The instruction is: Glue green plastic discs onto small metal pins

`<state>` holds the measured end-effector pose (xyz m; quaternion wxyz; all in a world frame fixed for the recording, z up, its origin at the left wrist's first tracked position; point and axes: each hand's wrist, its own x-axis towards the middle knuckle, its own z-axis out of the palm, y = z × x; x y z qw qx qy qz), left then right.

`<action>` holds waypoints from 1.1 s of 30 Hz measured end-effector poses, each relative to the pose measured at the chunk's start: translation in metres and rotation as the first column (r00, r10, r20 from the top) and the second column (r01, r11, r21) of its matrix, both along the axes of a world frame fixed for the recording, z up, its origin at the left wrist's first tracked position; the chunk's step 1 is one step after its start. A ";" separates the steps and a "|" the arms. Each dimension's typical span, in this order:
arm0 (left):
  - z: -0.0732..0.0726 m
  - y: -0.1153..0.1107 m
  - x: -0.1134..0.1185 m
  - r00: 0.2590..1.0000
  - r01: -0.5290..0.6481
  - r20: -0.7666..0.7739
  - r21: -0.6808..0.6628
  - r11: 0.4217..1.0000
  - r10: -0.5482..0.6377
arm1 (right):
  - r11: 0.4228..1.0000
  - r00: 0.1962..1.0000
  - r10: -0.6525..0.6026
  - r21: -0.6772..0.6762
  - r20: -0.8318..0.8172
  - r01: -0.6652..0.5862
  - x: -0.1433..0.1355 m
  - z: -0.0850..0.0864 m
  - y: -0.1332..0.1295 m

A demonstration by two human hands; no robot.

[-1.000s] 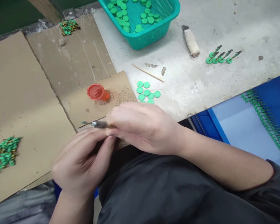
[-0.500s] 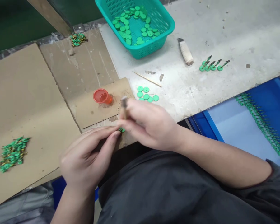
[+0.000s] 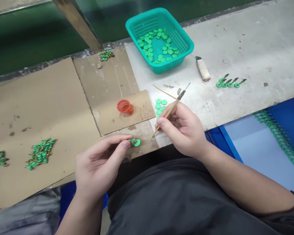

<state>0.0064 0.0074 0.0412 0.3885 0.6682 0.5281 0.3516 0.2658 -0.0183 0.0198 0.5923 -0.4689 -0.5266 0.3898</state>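
Between the thumb and fingers of my left hand (image 3: pixel 95 163) is a small green figurine on a round disc base (image 3: pixel 137 142), its upper part hidden by the fingertips. My right hand (image 3: pixel 187 132) is closed on a thin wooden stick tool (image 3: pixel 171 111), which has a dark wrapped end and a fine needle-like tip pointing up and away. Its bare lower end is to the right of the figurine, apart from it. Loose green discs (image 3: pixel 158 106) lie just beyond my right fingers, which partly cover them. A small red cup of liquid (image 3: pixel 124 107) stands on cardboard beyond my left hand.
A teal basket (image 3: pixel 159 68) at the back holds many green discs. A wrapped cutter (image 3: pixel 203 69) and several figurines on discs (image 3: pixel 227 83) are to the right. Piles of small green pieces (image 3: pixel 41 153) lie on cardboard at left. A blue crate (image 3: pixel 225 135) sits below the table's edge.
My right hand has drawn back to the right from the figurine and turned, so the stick's needle tip now points away. My left hand keeps its hold. The whole view has shifted.
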 end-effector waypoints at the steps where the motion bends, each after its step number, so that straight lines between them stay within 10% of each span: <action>1: 0.005 0.002 0.000 1.000 -0.003 0.026 -0.031 1.000 0.004 | 1.000 1.000 -0.004 -0.008 0.015 0.004 0.000 0.001 -0.001; 13: 0.054 0.013 0.011 0.973 0.128 0.221 -0.252 0.959 -0.072 | 1.000 0.999 -0.006 -0.015 0.043 0.006 -0.003 0.000 -0.005; 22: 0.028 0.031 0.034 0.982 0.187 0.034 -0.019 0.982 -0.186 | 0.996 0.999 -0.031 -0.088 -0.021 0.029 0.027 -0.004 -0.044; 33: 0.039 0.128 0.282 0.794 0.593 -0.353 0.274 0.757 -0.494 | 0.962 0.972 -0.213 -0.195 -0.097 0.191 0.086 -0.001 -0.101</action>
